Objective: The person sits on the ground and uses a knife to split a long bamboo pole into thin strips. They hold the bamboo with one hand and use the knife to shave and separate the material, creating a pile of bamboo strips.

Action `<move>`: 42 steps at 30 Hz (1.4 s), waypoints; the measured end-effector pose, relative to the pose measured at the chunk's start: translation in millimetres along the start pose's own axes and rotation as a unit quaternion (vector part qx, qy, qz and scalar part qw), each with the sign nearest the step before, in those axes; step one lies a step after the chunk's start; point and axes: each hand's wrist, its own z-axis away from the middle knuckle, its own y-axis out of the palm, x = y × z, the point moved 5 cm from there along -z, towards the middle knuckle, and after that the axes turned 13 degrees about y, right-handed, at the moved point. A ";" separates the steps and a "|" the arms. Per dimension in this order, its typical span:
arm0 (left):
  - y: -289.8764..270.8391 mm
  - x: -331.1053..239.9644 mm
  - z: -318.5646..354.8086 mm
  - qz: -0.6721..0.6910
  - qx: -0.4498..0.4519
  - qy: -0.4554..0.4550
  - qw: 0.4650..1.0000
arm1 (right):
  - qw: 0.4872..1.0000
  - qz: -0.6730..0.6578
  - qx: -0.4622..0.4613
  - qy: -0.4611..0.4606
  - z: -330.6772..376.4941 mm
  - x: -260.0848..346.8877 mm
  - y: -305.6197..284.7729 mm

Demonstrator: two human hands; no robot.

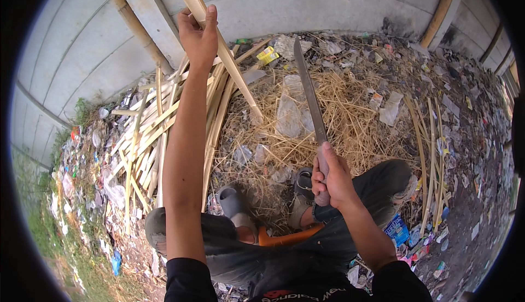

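Here, beyond two sandals [232,201], the right hand [332,176] is wrapped round the grip of one machete [310,91], its blade pointing away above the straw-like shavings [355,121], with open room between its edge and the single wooden slat [232,64] that the left hand [199,42] clasps farther out, slanting down toward them. Left of this, a slat pile [145,154], too tangled to count, lies near the grey wall [306,7].
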 end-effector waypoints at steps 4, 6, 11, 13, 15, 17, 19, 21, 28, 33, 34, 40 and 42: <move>12.4 -9.2 -0.7 -0.011 0.001 0.015 1.000 | 0.999 0.043 0.019 0.014 -20.6 -2.7 18.1; 18.9 -12.5 -1.9 -0.019 0.013 0.039 0.999 | 0.999 0.047 0.022 -0.010 -20.8 9.2 32.3; 20.1 -3.2 1.2 -0.011 0.015 0.026 0.999 | 0.978 0.025 0.074 -0.193 -1.0 64.4 80.7; 19.2 -3.1 0.6 0.003 0.010 0.031 0.999 | 0.954 -0.008 0.100 -0.283 9.8 80.6 92.0; 15.3 -4.4 -0.4 0.016 0.000 0.040 0.999 | 0.935 -0.031 0.111 -0.337 8.2 74.9 101.1; 10.6 -1.7 1.2 0.005 -0.004 0.028 1.000 | 0.927 -0.046 0.105 -0.358 -13.6 32.2 100.1; 5.2 -0.1 -1.0 0.004 -0.015 0.023 1.000 | 0.984 0.067 0.105 -0.130 -52.6 -37.2 90.0; -13.4 2.2 -5.4 0.003 -0.034 0.027 0.999 | 0.995 0.039 0.063 0.062 -66.5 -52.4 83.2; -34.2 0.1 -0.1 0.009 -0.046 0.039 0.998 | 0.970 0.006 0.138 -0.201 -5.4 54.9 127.9; -19.5 -6.3 0.3 0.015 -0.045 0.018 0.999 | 0.952 0.073 0.041 -0.293 -73.4 -26.7 120.7; -19.8 -5.7 0.5 0.018 -0.045 0.017 0.999 | 0.979 0.121 0.040 -0.157 -113.6 -64.7 107.9; -55.1 3.7 -2.4 -0.036 -0.075 0.016 0.996 | 0.987 0.115 -0.020 0.106 -200.9 -140.2 29.8; -61.3 3.6 -0.5 -0.040 -0.084 0.007 0.996 | 0.991 0.124 -0.001 0.052 -171.3 -118.2 42.3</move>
